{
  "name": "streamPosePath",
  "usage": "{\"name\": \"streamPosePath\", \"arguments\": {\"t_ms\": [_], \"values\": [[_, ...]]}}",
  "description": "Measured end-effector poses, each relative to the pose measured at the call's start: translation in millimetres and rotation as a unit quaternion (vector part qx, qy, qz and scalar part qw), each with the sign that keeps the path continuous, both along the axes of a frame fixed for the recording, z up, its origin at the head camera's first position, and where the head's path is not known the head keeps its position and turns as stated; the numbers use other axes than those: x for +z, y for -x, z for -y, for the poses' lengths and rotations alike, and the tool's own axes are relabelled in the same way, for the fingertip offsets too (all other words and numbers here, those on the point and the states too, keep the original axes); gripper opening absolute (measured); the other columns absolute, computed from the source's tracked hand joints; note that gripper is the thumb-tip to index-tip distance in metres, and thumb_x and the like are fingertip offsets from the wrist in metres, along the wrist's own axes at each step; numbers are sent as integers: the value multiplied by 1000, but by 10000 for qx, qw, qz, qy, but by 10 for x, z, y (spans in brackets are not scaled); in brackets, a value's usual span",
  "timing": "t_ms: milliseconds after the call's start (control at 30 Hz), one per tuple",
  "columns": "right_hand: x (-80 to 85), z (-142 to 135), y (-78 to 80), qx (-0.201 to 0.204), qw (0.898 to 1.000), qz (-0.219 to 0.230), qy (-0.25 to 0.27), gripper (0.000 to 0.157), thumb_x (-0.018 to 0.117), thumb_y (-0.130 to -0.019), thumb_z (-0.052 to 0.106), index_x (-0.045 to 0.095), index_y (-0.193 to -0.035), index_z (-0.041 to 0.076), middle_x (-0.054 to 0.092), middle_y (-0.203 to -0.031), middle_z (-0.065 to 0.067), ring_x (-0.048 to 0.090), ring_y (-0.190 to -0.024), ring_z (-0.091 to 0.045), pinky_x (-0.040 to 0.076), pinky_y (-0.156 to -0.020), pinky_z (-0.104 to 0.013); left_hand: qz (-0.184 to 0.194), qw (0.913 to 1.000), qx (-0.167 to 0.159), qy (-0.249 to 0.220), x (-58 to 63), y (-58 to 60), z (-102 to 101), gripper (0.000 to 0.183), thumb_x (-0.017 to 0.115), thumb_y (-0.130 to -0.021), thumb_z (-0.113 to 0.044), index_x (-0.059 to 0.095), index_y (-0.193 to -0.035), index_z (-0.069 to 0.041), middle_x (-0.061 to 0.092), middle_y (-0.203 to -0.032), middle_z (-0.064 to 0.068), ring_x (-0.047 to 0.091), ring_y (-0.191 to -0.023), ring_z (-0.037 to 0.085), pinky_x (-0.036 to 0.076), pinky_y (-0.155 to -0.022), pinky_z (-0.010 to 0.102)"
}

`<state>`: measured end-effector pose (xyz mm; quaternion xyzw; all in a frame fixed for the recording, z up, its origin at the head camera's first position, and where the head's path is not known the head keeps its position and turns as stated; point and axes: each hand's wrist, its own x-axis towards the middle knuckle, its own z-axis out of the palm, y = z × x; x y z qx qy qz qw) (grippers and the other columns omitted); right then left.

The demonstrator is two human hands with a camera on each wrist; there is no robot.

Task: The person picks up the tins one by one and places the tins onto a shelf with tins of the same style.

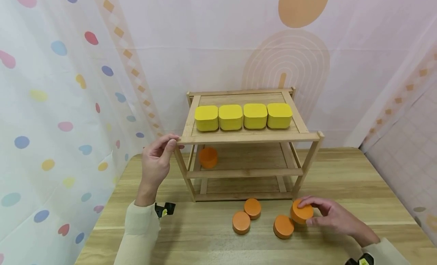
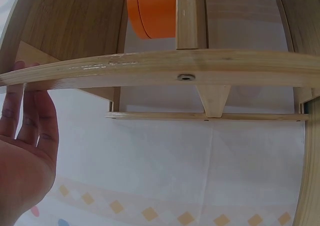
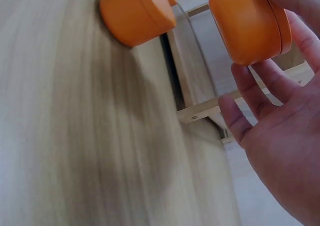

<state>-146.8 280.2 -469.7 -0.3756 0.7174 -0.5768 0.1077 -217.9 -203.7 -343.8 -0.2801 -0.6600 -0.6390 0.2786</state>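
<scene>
My right hand (image 1: 336, 217) pinches a round orange tin (image 1: 302, 212) between thumb and fingers. In the right wrist view this tin (image 3: 247, 25) is off the tabletop, its lid seam showing. Three more orange tins lie on the table to its left: one close by (image 1: 283, 227), two touching or nearly so (image 1: 241, 223) (image 1: 252, 209). My left hand (image 1: 157, 162) grips the front left top corner of a wooden rack (image 1: 246, 138), fingertips behind the post in the left wrist view. Another orange tin (image 1: 208, 158) sits at the left of the rack's middle shelf.
Several yellow rounded-square tins (image 1: 230, 117) stand in a row on the rack's top shelf. The bottom shelf (image 1: 242, 185) lies low over the wooden table (image 1: 205, 238). A patterned curtain (image 1: 205, 37) hangs behind and at the sides.
</scene>
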Motion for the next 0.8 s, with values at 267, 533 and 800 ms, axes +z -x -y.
{"name": "streamPosePath", "arguments": {"t_ms": [267, 533, 800], "values": [[88, 62, 28, 13, 10000, -12, 53, 40, 60, -88, -16, 61, -123, 2, 59, -135, -2, 50, -128, -5, 38, -106, -15, -2, 10000, -9, -36, 3, -8, -6, 18, 58, -97, 2, 62, -104, 18, 72, -100, -3, 71, -79, 12, 58, -78, 24], [196, 127, 59, 153, 9998, 93, 91, 39, 61, -88, -16, 61, -123, 2, 58, -137, -2, 50, -131, -6, 36, -108, -15, 9, 10000, -25, -46, -7, 1, 0, 17, 58, -97, 3, 62, -104, 18, 73, -98, -3, 71, -79, 13, 58, -78, 25], [349, 241, 84, 195, 9997, -110, 36, 41, 62, -88, -15, 61, -124, 4, 56, -140, -3, 48, -132, -7, 35, -109, -16, 47, 10000, 51, -26, -5, -2, -2, 17, 58, -97, 3, 62, -105, 18, 73, -100, -4, 71, -79, 10, 58, -79, 23]]}}
